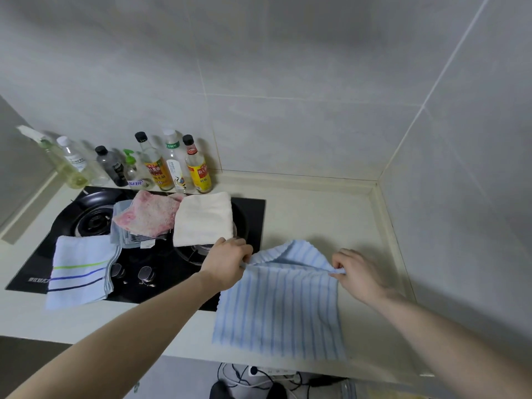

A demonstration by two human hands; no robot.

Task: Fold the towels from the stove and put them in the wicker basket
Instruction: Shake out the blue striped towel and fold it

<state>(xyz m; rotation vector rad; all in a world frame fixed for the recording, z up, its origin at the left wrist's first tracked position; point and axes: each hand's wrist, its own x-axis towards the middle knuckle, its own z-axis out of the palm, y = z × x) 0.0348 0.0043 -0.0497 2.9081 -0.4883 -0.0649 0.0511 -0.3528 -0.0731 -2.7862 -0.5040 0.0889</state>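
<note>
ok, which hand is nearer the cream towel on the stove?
Left. The left hand sits just below the cream towel, near its front edge, pinching one corner of the blue striped towel. The right hand pinches the other corner, farther off to the right over the counter.

Five towels (pixel 278 300) are lying about the stove (pixel 161 272) and counter. Seven bottles (pixel 172 162) are standing by the wall. Two hands (pixel 227 263) are showing.
</note>
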